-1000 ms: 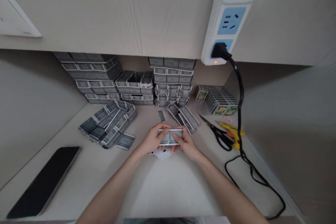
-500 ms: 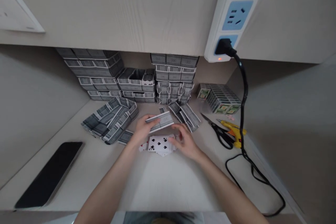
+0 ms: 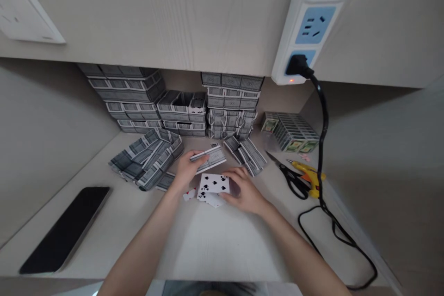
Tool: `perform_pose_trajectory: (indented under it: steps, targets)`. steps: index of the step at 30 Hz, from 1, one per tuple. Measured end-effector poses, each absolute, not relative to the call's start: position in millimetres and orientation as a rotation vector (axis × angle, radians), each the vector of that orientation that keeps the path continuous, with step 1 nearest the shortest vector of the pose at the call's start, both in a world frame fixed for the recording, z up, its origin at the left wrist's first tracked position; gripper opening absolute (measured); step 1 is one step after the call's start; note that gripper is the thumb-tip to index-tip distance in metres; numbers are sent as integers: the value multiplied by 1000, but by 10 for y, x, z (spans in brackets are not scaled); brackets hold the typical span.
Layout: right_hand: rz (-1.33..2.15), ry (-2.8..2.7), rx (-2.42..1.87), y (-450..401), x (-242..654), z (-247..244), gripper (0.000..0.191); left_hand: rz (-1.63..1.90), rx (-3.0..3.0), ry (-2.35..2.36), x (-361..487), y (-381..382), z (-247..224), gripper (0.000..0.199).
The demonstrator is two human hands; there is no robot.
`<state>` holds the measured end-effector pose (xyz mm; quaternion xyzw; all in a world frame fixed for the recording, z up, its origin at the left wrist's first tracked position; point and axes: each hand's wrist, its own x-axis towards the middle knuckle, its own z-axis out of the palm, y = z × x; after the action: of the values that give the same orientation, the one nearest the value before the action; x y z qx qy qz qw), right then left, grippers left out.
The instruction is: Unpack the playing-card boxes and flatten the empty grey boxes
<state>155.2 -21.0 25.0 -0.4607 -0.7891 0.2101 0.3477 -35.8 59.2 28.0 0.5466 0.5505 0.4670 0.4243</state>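
Observation:
My left hand [image 3: 186,170] grips a folded strip of playing cards [image 3: 214,157], its grey patterned back facing up. My right hand [image 3: 245,192] has thumb and fingers closed on the right side of a five of spades playing card [image 3: 212,179]. That card is raised a little over a loose card pile [image 3: 213,201], where the corner of a four shows. A card with red marks [image 3: 189,194] pokes out at the pile's left. Just behind my hands lie more folded card pieces [image 3: 251,155]. An open tray-like form made of cards [image 3: 147,159] rests to the left.
Stacked card-built blocks [image 3: 232,97] stand along the back wall. Boxed card decks [image 3: 294,132], scissors [image 3: 293,178] and a yellow glue gun [image 3: 312,175] are on the right, near a black cable [image 3: 324,125]. A dark phone [image 3: 65,229] lies at left. An overhanging panel [image 3: 173,18] borders the top.
My right hand has closed on the five of spades and lifted it slightly off the pile, uncovering a four. The left hand with the folded strip has shifted slightly left.

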Motion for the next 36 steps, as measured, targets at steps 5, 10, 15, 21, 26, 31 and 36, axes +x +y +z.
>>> perform_pose_trajectory:
  steps: [5,10,15,21,26,31,36]
  targets:
    - [746,-1796,-1184,-219,1573,274,33,1192,1358,1424,-402,628,289,37]
    - [908,-1472,-1294,-167,1558,161,49,1223,1404,1424,-433,637,287,34]
    - [893,-1333,-1317,-91,1577,110,38,1176,1426,1304,-449,638,282,33]
    - [843,-1286,-1354,-62,1616,64,33,1137,1410,1264,-467,623,316,35]
    - [958,-1361,-1316,-81,1581,74,37,1078,1413,1214,-462,587,376,40]
    - [881,-1272,-1321,-78,1630,159,40,1056,1422,1207,-473,593,380,40]
    - [1023,-1357,-1334,-91,1538,59,38,1058,1407,1177,-479,601,360,38]
